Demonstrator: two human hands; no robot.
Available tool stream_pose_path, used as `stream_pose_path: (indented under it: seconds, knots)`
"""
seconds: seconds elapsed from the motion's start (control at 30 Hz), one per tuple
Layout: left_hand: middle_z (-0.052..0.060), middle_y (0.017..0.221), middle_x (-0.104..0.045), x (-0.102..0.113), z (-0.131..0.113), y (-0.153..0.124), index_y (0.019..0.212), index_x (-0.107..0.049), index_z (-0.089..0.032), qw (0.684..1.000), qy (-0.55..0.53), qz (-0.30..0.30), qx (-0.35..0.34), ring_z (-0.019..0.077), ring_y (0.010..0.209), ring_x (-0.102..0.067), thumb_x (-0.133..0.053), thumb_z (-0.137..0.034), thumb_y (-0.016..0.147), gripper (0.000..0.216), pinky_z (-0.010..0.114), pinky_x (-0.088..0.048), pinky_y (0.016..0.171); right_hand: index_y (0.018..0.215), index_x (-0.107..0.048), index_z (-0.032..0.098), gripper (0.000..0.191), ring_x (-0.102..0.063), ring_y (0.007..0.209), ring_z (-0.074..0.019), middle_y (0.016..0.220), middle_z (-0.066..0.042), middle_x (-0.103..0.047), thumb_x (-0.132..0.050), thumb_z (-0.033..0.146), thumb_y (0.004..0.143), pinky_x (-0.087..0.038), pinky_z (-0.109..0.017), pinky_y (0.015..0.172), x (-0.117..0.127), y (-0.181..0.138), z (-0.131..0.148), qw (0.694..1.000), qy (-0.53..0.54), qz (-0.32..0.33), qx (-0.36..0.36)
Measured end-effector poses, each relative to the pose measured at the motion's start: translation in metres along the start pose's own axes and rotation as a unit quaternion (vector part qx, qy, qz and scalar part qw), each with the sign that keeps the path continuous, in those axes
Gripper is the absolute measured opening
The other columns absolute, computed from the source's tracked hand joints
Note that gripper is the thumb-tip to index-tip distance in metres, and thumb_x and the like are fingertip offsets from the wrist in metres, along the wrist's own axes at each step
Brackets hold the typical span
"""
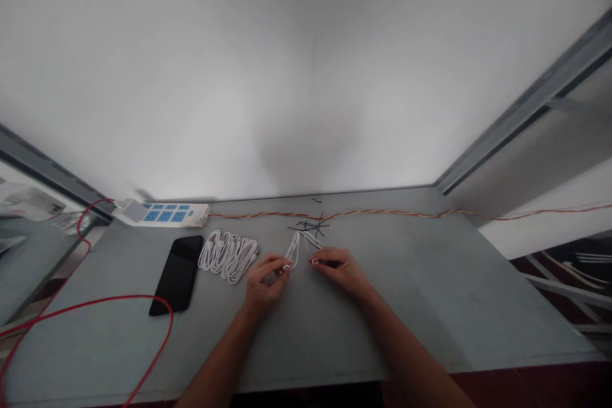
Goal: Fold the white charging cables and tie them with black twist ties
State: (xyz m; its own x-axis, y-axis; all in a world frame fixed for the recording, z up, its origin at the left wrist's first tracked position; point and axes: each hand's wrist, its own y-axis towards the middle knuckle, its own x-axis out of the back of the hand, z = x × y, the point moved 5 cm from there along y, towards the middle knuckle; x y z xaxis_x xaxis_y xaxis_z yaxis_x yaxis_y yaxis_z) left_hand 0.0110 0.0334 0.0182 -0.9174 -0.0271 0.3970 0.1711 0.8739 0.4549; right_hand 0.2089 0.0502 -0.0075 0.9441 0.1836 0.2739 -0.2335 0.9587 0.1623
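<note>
The left hand (268, 279)'s grip pinches one end of a thin white plastic-coated cable (297, 238); the right hand (342, 269)'s holds what seems its other end, too small to be sure. The cable lies between them in loose folds on the grey bench (310, 331), near thin black wire ties (310, 226). White coiled cables (230, 255) beside the left hand look finished; this one looks unbound.

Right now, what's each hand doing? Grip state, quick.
Left hand: grip closed, pinching a white cable end.
Right hand: grip closed, pinching a second white cable end.
</note>
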Motion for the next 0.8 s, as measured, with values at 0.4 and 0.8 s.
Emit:
stream_pose_path:
  seconds: [0.4, 0.8]
  knots:
    - [0.006, 0.079, -0.068, 0.0019, -0.0024, 0.0014, 0.085, -0.072, -0.019, 1.0, -0.011, -0.021, -0.004, 0.0131, 0.062, -0.059, -0.062, -0.024, 0.078, 0.013, 0.027, -0.05, 0.062, 0.08, -0.074, 0.024, 0.016, -0.063, 0.069, -0.0187, 0.08, -0.006, -0.072, -0.069, 0.038, 0.073, -0.047, -0.03, 0.061, 0.0009, 0.0001, -0.0007, 1.0, 0.009, -0.007, -0.005]
    - [0.005, 0.08, -0.068, 0.0024, -0.0025, -0.0004, 0.087, -0.071, -0.017, 0.998, -0.004, -0.029, -0.059, 0.0114, 0.062, -0.059, -0.063, -0.019, 0.079, 0.011, 0.024, -0.05, 0.06, 0.081, -0.074, 0.021, 0.02, -0.062, 0.068, -0.0179, 0.078, -0.006, -0.071, -0.069, 0.039, 0.073, -0.046, -0.029, 0.06, -0.0003, 0.0011, -0.0046, 1.0, 0.007, -0.01, -0.001]
